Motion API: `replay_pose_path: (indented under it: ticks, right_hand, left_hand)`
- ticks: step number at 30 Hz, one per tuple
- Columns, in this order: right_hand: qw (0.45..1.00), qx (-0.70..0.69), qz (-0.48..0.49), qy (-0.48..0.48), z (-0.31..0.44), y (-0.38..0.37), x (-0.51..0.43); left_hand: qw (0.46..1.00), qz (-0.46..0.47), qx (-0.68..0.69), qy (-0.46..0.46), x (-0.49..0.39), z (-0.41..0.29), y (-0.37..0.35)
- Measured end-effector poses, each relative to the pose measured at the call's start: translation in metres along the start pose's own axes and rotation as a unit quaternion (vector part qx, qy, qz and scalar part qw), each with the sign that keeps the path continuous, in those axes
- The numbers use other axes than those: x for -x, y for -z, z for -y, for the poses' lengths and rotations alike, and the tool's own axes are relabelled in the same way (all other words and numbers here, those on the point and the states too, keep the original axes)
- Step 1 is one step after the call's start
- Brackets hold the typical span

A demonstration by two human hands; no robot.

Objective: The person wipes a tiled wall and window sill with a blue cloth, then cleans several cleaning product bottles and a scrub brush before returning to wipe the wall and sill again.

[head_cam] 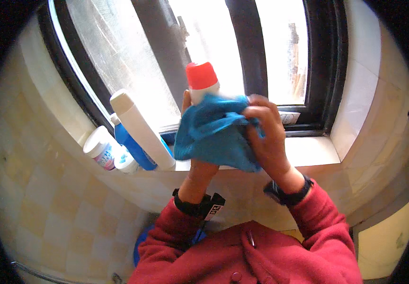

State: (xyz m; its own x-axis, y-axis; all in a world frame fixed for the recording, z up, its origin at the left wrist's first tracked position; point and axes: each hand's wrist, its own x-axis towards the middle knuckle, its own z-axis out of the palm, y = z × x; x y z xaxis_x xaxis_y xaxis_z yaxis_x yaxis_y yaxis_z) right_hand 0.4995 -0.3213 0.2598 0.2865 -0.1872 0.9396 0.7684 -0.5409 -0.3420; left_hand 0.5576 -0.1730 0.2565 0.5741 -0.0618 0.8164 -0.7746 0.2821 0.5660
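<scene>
A white bottle with a red cap (202, 76) is upright in front of the window, gripped by my left hand (187, 101), most of which is hidden behind a blue cloth (215, 138). The fingers of my right hand (266, 131) pinch the cloth's upper right edge against the bottle's front. The cloth is blurred and covers the bottle's lower part. Left of my hands, a tall white bottle (144, 131) leans on the sill beside a blue bottle (133, 145), a small white container (124, 159) and a white tub with a lid (99, 147).
The tiled window sill (309, 151) runs below the dark window frame (327, 71). A crumpled packet (289, 117) lies at the frame's foot, right of my right hand. Something blue (140, 245) stands low beside my left sleeve. A metal rail (44, 274) shows at lower left.
</scene>
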Motion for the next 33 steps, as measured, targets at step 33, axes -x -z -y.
replay_pose_path:
  ticks: [33]
  right_hand:
    - [0.890, -0.123, 0.305, -0.316, -0.008, 0.014, -0.037]
  left_hand:
    - [0.976, 0.000, 0.114, 0.185, 0.000, -0.027, 0.055]
